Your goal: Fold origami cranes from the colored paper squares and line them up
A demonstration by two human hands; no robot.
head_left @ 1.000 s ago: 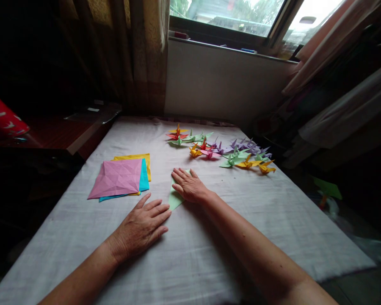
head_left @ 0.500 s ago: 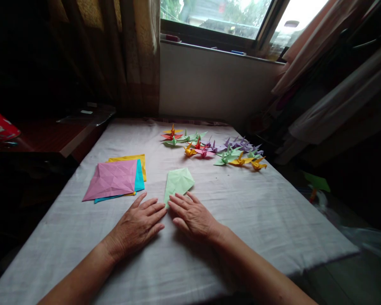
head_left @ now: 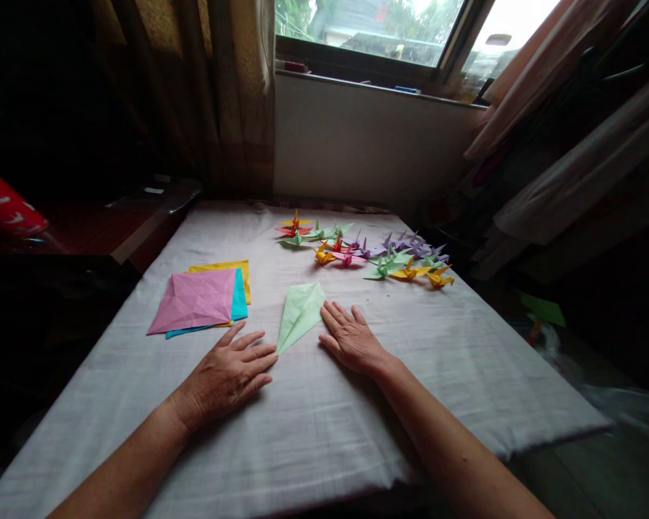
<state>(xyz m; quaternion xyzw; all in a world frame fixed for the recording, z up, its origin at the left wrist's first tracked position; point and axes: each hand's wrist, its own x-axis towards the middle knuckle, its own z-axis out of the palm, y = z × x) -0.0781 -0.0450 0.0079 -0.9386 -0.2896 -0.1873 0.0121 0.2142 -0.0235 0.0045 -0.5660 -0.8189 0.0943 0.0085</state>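
Note:
A light green sheet of origami paper [head_left: 303, 310], folded to a kite shape with its narrow point toward me, lies flat on the cloth-covered table [head_left: 443, 375]. My left hand [head_left: 227, 371] rests flat with fingers apart, its fingertips at the paper's narrow point. On the other side, my right hand [head_left: 350, 337] lies palm down with fingers stretched out, the fingertips touching the paper's right edge. Neither hand grips anything.
Creased sheets, a pink one [head_left: 195, 299] on top of blue and yellow, lie at the left. Several folded paper cranes [head_left: 378, 256] stand toward the back right. A dark wooden surface [head_left: 86, 223] with a red object [head_left: 11, 205] adjoins at the left.
My right hand has slid right and away from me, from the narrow lower end to the right edge. The paper's right side is now folded inward, forming a kite.

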